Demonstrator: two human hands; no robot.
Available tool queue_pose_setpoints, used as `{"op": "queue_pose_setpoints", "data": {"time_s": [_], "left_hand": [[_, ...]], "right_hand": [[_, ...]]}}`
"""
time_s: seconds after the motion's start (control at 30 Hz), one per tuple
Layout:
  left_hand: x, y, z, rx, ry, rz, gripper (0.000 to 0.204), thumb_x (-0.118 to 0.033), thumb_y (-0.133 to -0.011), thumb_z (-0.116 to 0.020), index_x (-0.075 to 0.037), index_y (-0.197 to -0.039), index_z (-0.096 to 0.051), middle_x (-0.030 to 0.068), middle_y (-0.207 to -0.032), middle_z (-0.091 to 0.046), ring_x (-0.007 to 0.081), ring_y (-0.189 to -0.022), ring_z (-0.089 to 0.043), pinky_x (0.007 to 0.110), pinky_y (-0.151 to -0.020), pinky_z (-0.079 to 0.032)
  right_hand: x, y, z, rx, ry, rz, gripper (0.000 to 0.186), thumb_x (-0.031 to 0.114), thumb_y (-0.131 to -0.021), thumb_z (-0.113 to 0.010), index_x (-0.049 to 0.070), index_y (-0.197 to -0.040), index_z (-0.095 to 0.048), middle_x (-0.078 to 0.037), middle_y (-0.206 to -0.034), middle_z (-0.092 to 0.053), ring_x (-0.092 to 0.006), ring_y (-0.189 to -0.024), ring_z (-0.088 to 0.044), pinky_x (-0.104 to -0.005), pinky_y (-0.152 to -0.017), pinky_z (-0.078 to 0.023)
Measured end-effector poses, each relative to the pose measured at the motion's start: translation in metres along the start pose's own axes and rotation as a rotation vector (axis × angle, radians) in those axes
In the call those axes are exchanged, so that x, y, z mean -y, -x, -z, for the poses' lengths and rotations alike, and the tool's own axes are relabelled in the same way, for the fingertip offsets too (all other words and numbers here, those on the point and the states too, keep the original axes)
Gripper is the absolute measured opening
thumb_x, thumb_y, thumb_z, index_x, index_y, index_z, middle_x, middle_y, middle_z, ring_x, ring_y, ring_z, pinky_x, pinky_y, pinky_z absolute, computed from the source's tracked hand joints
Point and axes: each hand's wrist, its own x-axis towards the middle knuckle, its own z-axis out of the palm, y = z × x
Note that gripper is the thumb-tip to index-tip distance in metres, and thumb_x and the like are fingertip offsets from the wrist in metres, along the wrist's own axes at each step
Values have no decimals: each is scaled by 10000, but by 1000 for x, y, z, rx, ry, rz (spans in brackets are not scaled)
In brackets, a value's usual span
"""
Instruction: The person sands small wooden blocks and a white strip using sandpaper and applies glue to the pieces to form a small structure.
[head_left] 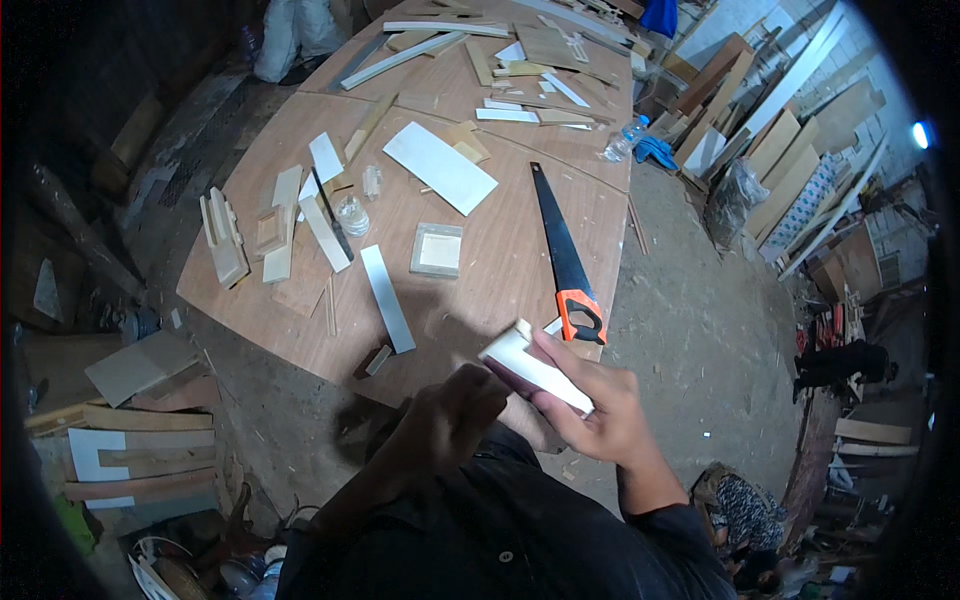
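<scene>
"What do we have carrying all this?"
"We see a brown wooden table (510, 285)."
"And on its right side?"
"We find a handsaw (567, 255) with an orange-and-black handle toward the near end, and a clear bottle (621, 141) at the far right edge."
"The middle and left?"
"We spot a white panel (440, 167), a small square frame (437, 251) nearer us, and a clear jar (352, 216) farther left. Wood strips (445, 28) crowd the far end."
</scene>
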Motion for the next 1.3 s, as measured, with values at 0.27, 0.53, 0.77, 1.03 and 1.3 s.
{"op": "queue_pose_setpoints", "data": {"time_s": [0.27,0.53,0.77,1.03,1.3], "left_hand": [[4,-5,-12,15,113,-17,151,-168,-1008,-547,-32,-1064,-579,160,-903,-647,310,-737,-688,407,-629,-515],[19,-15,-8,-7,63,-13,170,-182,-1014,-545,-25,-1065,-583,153,-837,-645,292,-734,-688,370,-613,-489],[6,-21,-9,17,138,103,162,-166,-1011,-548,-18,-1060,-590,147,-833,-648,253,-747,-691,363,-629,-495],[16,-28,-9,16,95,71,216,-196,-1017,-541,-3,-1097,-599,149,-827,-670,242,-748,-694,350,-634,-494],[20,-27,-7,43,218,102,243,-238,-1021,-551,-2,-1056,-599,142,-769,-653,184,-691,-666,334,-589,-473]], "right_hand": [[-8,-12,-1,-26,28,-17,581,107,-839,-714,73,-1397,-554,-182,-919,-732,-266,-705,-719,-327,-677,-541],[-14,-17,5,21,-78,-91,595,34,-821,-687,69,-1399,-547,-196,-948,-727,-272,-740,-727,-313,-686,-536],[-18,-21,5,34,-61,-160,589,8,-780,-667,44,-1361,-581,-173,-1051,-726,-222,-775,-723,-279,-743,-521],[-19,-25,3,39,-12,-197,565,95,-852,-693,86,-1400,-555,-177,-864,-725,-237,-672,-699,-314,-659,-517],[-22,-23,-1,48,-44,-223,548,129,-873,-692,58,-1398,-550,-168,-867,-728,-206,-638,-686,-309,-641,-512]]}}
